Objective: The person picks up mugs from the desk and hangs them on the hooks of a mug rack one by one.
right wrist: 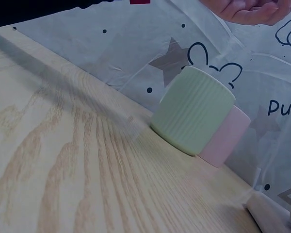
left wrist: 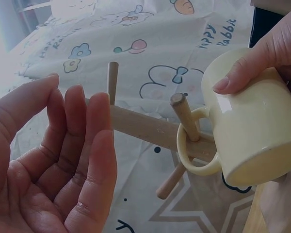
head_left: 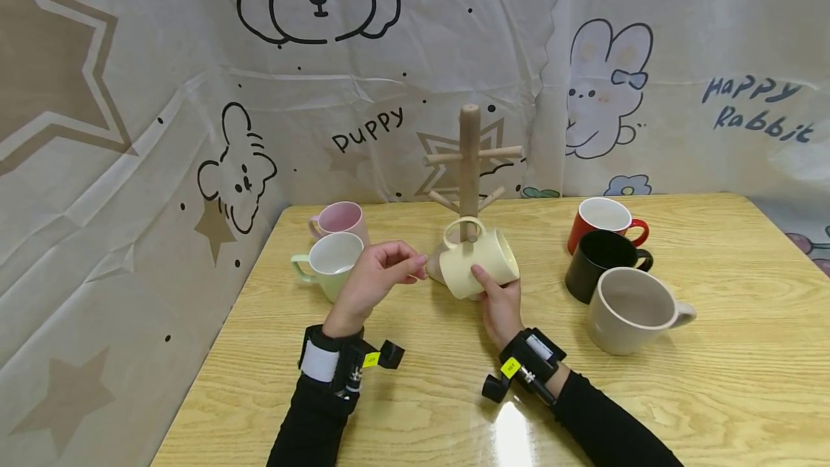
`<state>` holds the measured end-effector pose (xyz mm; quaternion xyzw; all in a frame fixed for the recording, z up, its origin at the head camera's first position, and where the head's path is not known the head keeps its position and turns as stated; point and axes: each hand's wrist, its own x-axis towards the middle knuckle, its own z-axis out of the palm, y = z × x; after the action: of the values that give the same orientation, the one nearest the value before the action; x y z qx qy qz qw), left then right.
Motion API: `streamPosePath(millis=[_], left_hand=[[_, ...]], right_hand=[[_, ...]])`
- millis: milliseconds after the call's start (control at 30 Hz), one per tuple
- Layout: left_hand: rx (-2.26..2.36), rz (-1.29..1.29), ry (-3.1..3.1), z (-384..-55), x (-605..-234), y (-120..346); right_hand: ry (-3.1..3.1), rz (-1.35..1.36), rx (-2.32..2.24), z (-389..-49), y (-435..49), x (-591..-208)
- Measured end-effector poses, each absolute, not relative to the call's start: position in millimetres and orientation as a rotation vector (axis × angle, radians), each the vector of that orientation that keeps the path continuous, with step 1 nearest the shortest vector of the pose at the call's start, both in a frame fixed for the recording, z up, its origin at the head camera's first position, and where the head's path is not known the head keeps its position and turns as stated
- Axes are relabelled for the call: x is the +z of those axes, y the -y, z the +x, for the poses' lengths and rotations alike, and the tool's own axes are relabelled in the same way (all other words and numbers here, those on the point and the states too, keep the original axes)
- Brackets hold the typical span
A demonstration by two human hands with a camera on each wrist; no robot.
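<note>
Patterned cloth [head_left: 421, 78] hangs behind the far edge of the wood-grain table [head_left: 415, 395]; wooden mug stand [head_left: 470, 143] near the middle of that far edge, upper pegs bare; left hand [head_left: 382, 272] lifted between the stand and the table's left edge, fingers loosely bent, holding nothing; right hand [head_left: 502, 308] grips the yellow mug [head_left: 476, 265], thumb on its side, other fingers mostly hidden beneath; the yellow mug is at the stand's lower part, tipped on its side, mouth toward the table's right edge, handle uppermost; beige mug [head_left: 625, 323], black mug [head_left: 586, 272] and red mug [head_left: 599, 218] line up on the right half, beige closest to the near edge, red closest to the far; whether they touch, cannot tell; green mug [head_left: 333, 265] toward the left edge; pink mug [head_left: 344, 220] just behind it, near the far left corner; the yellow mug's handle [left wrist: 199, 170] appears looped around a lower peg [left wrist: 184, 116]; step in hand, as I judge it, is hanging this mug; next move probably calls for sliding the handle farther along the peg, lowering until the peg bears the weight, then loosening the right hand gently, lest the mug swing or slip.
</note>
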<state>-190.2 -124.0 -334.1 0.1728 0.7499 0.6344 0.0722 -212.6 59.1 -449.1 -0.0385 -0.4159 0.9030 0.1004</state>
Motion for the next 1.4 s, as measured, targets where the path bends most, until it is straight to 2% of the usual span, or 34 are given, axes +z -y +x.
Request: streamPosePath(millis=[933, 1400], left_hand=[[1.893, 0.489, -2.240, -191, -336, 122], [1.900, 0.497, -2.251, -191, -336, 125]], right_hand=[[1.153, -0.035, 2.705, -211, -60, -453], [1.230, -0.127, 2.635, -212, -78, -446]])
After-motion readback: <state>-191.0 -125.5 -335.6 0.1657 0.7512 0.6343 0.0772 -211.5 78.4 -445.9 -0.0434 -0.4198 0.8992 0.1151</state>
